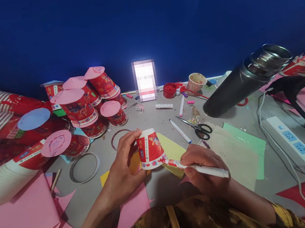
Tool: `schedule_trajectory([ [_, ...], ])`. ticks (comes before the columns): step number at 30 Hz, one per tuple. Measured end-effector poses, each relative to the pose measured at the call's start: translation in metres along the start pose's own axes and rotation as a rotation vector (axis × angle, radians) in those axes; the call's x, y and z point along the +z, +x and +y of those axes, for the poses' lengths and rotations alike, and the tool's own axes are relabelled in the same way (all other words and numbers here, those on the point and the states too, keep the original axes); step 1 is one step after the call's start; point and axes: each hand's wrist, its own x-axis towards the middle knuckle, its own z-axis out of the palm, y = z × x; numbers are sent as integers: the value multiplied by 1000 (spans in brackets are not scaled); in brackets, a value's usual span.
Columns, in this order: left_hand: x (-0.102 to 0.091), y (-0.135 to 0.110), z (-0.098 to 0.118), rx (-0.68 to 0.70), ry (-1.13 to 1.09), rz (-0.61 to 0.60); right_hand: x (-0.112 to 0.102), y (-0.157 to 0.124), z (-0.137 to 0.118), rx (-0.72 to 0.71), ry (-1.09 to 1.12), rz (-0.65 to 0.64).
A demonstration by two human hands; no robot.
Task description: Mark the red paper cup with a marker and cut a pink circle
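Observation:
Upside down, with its rim toward me, a red and white paper cup (pixel 150 149) is gripped at its left side by my left hand (pixel 126 165). Small coloured marks run along the white band by the rim. My right hand (pixel 205 167) is closed around a white marker (pixel 211 170), whose red tip end meets the rim at the cup's lower right. Beneath the cup lie yellow paper (pixel 173 149) and pink paper (pixel 135 209). A capped white and blue marker (pixel 180 130) and black-handled scissors (pixel 202 130) rest just beyond my right hand.
Stacked cups with pink paper tops (pixel 77 111) stand at the left, near tape rings (pixel 84 168) and pink sheets (pixel 22 227). To the right are a black thermos (pixel 233 86), green paper (pixel 250 148), a power strip (pixel 291 140) and cables. A bright screen (pixel 145 79) stands at the back.

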Motion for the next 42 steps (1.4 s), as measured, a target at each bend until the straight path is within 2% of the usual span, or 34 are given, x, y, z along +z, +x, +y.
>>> schedule_trajectory([
  [14,1,-1,1,10,62,-15,-1,-2,1,1,14,-26],
  [19,1,-2,1,11,46,-14,-2,-1,0,-2,20,4],
  [25,1,0,1,0,38,-11,-1,0,0,0,9,-17],
  [30,1,1,0,0,6,-14,-2,-1,-1,17,11,25],
  [42,1,-1,1,-13,26,-23,-3,1,-2,16,5,0],
])
